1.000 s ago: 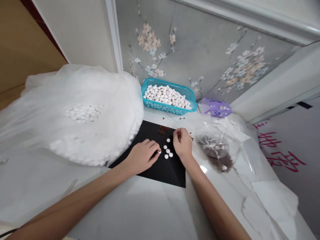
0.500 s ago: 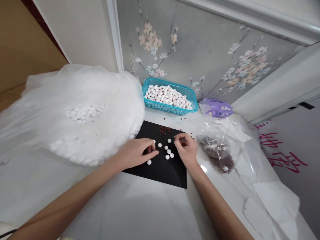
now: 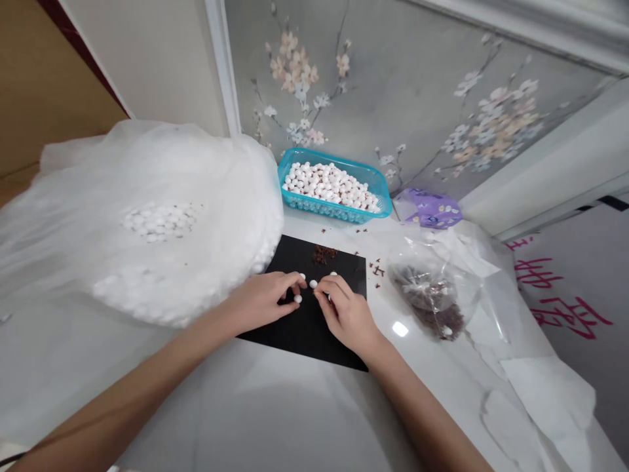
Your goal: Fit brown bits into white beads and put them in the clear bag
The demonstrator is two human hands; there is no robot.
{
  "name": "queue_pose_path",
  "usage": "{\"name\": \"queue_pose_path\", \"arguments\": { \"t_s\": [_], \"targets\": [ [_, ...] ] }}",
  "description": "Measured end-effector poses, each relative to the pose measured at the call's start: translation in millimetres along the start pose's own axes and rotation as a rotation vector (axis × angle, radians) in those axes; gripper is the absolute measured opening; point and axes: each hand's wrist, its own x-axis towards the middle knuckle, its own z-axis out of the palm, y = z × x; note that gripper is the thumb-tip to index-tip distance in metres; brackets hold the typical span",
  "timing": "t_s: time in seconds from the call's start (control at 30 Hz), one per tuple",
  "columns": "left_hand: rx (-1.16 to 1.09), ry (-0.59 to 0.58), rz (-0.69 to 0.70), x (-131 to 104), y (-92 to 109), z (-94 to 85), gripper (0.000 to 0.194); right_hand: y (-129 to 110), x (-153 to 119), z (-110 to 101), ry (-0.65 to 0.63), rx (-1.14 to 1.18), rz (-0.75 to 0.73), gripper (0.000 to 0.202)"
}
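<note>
Over a black mat, my left hand pinches a small white ball between thumb and fingertip. My right hand is close on its right, fingers pinched together; whatever is between them is too small to make out. Another white ball lies at my right fingertips, and one more shows just beyond my left fingers. Other balls are partly covered by my right hand. At the mat's far edge lies a little pile of reddish-brown bits.
Behind the mat stands a blue plastic basket of white balls. A large white bag of balls fills the left side. To the right lie a clear bag with brown bits, a purple packet and scattered brown bits.
My right hand has moved left from the mat's right edge to beside my left hand. The lower white ball is now pinched in my left hand, off the mat.
</note>
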Motion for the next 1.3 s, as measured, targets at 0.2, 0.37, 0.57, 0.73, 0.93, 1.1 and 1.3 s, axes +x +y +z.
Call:
{"name": "queue_pose_path", "arguments": {
  "t_s": [0.2,0.37,0.57,0.73,0.93,1.1,1.3],
  "targets": [
    [-0.021,0.016,-0.036,1,-3,3.7,0.031,-4,-2,8,0.016,-0.275,-0.138,0.02],
    [-0.022,0.006,-0.048,2,-4,4.0,0.031,-5,-2,13,-0.023,-0.275,-0.115,0.023],
    [-0.027,0.001,-0.071,2,-3,3.0,0.032,-9,0,16,-0.062,-0.257,-0.08,0.023],
    [-0.028,-0.001,-0.085,2,0,2.1,0.031,-9,-1,18,-0.057,-0.304,-0.102,0.022],
    [-0.021,-0.01,-0.086,2,1,1.5,0.031,-8,-3,21,-0.029,-0.335,-0.132,0.02],
    [-0.034,-0.002,-0.084,2,1,2.3,0.031,-7,-3,22,-0.025,-0.327,-0.144,0.024],
    [-0.043,-0.001,-0.082,1,0,2.7,0.032,-6,-4,22,-0.04,-0.319,-0.159,0.024]
  ]
}}
